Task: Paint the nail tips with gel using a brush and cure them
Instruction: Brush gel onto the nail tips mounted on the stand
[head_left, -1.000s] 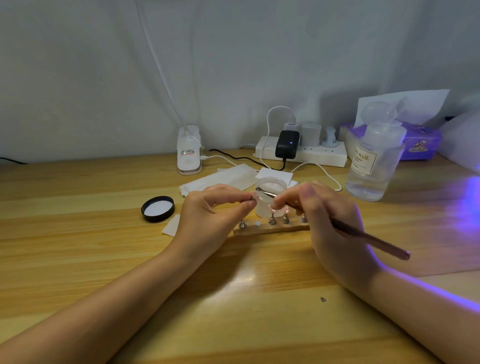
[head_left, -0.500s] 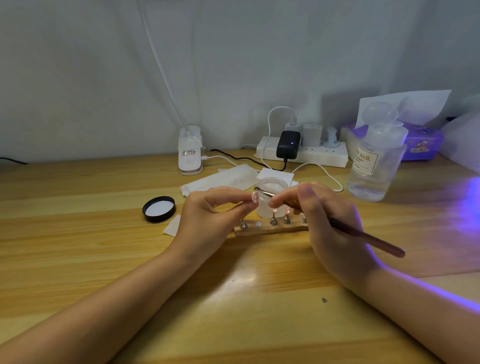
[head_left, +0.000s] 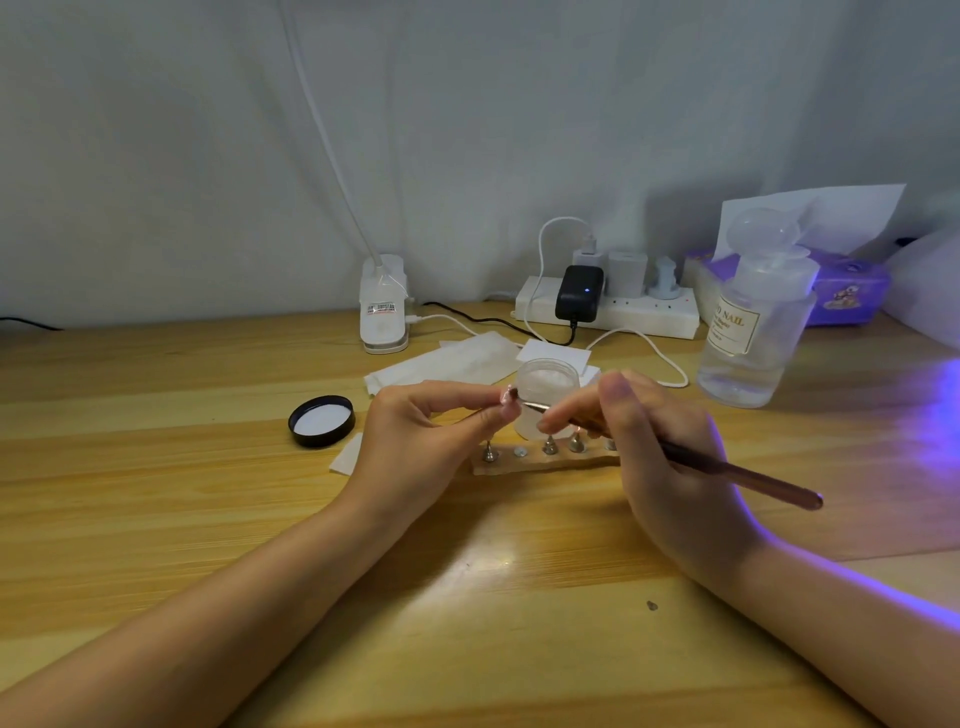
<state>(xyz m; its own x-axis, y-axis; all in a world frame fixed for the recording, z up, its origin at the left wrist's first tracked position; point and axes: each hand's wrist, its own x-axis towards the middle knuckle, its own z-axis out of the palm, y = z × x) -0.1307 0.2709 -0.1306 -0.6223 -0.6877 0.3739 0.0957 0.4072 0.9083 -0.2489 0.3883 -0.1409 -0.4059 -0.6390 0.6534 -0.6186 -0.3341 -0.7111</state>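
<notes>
Left hand (head_left: 415, 441) is pinching a nail tip (head_left: 505, 397) between thumb and forefinger, fingers curled in on it, holding it up above the table (head_left: 156, 467) in front of the jar (head_left: 548, 384). The tip itself is small and partly hidden by the fingertips.

Right hand (head_left: 660, 457) is gripping the brush (head_left: 737, 475) like a pen, thumb and fingers closed around the shaft. The bristle end is pointing left and touching the nail tip; the handle end is sticking out to the right past the hand.

The jar is standing open and upright just behind the two hands; its contents look whitish. Its black lid (head_left: 322, 421) is lying inner side up, to the left of the left hand.

A wooden holder (head_left: 540, 462) with metal pegs is lying on the table below the hands, just in front of the jar. Whether the pegs carry tips, cannot tell.

A clear bottle (head_left: 748, 338) is standing at right rear. Violet light is falling across the table's right edge and the right forearm; its source is out of view.
</notes>
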